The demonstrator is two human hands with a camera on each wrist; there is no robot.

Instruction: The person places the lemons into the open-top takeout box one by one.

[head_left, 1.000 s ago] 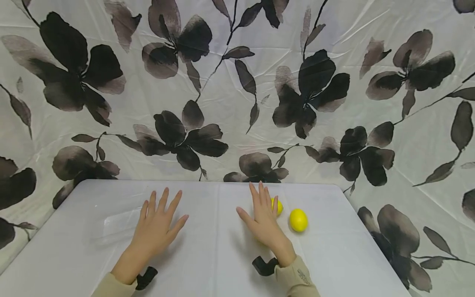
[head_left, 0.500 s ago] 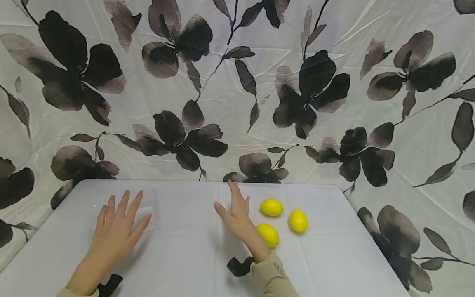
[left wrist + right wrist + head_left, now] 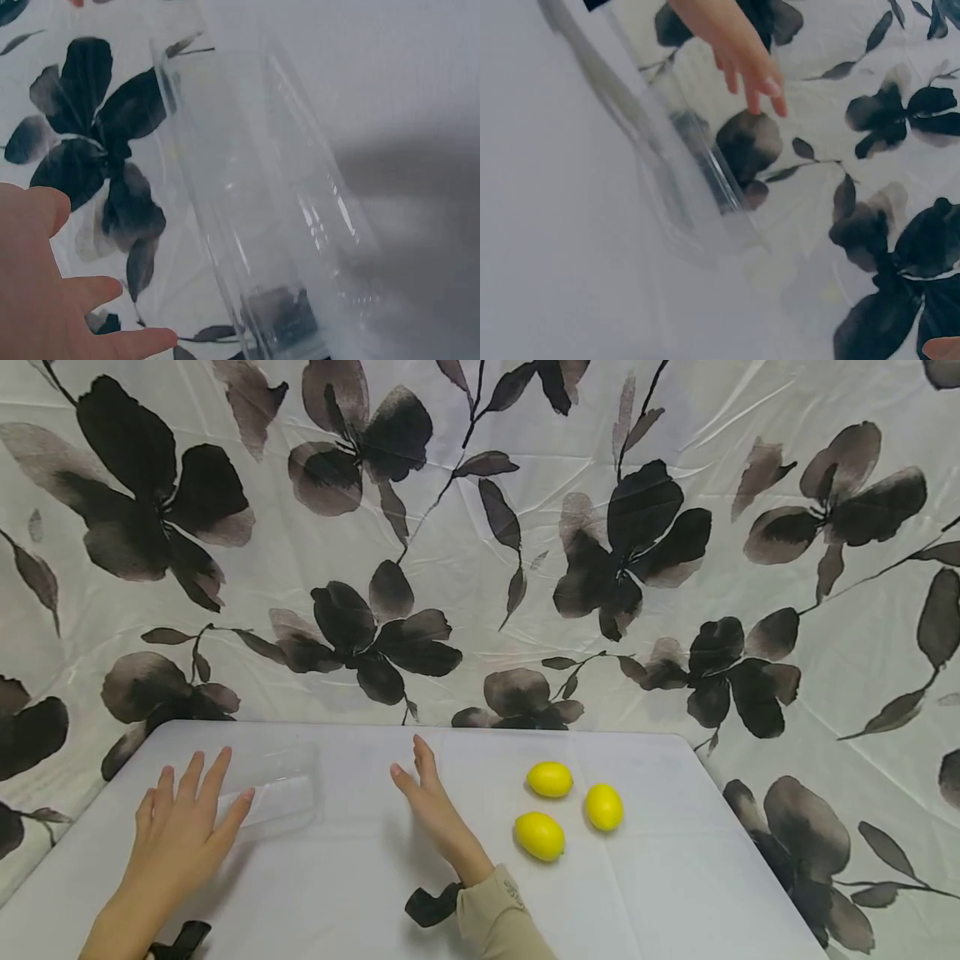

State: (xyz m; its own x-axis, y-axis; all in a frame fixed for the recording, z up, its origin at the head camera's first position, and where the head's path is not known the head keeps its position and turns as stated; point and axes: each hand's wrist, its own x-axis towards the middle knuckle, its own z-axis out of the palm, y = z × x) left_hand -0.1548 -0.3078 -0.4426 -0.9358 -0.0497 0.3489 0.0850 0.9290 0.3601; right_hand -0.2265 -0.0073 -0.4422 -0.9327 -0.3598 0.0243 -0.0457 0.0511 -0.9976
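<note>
My left hand (image 3: 176, 827), fingers spread and straight, hovers at the table's left side, overlapping the near left part of a clear plastic box (image 3: 285, 789) in the head view. In the left wrist view the see-through box (image 3: 259, 187) lies beside the fingers, apart from them. My right hand (image 3: 435, 806) is held edge-on over the middle of the table, fingers extended, nothing in its grasp. To its right lie three yellow lemons: one at the back (image 3: 550, 779), one at the right (image 3: 603, 807) and one in front (image 3: 539, 836).
A white cloth covers the table (image 3: 637, 902). Behind it hangs a white curtain (image 3: 510, 418) with dark flowers. Black camera mounts (image 3: 432, 906) stick out from both wrists, low over the table.
Both hands have swept left, the right one turning edge-on. The three lemons, partly covered before, now show fully. The box's right part has come out from behind the left hand.
</note>
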